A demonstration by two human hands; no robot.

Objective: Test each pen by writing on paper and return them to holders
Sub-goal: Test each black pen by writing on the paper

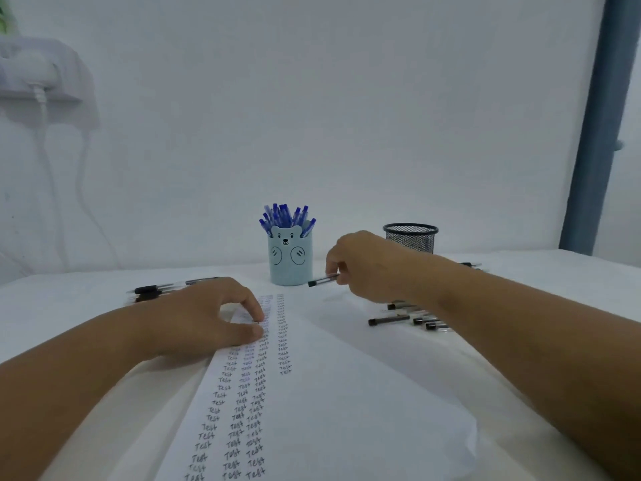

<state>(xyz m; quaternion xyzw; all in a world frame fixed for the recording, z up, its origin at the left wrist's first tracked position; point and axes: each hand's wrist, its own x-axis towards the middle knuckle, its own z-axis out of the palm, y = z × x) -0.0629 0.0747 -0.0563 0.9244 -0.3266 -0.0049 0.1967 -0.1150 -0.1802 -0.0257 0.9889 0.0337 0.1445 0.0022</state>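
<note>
I see a plain white wall behind everything. Upper left, a white power strip is mounted on it with a white plug and cable hanging down. A bit of green leaf shows in the top left corner. A blue-grey vertical post stands at right. White cloth-covered surface below.

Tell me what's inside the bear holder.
Blue pens stand bunched in the bear holder, caps poking above its rim. Their lower halves are hidden by its wall.

Two holders: one bear cup, one mesh cup; one written sheet; two hands
</note>
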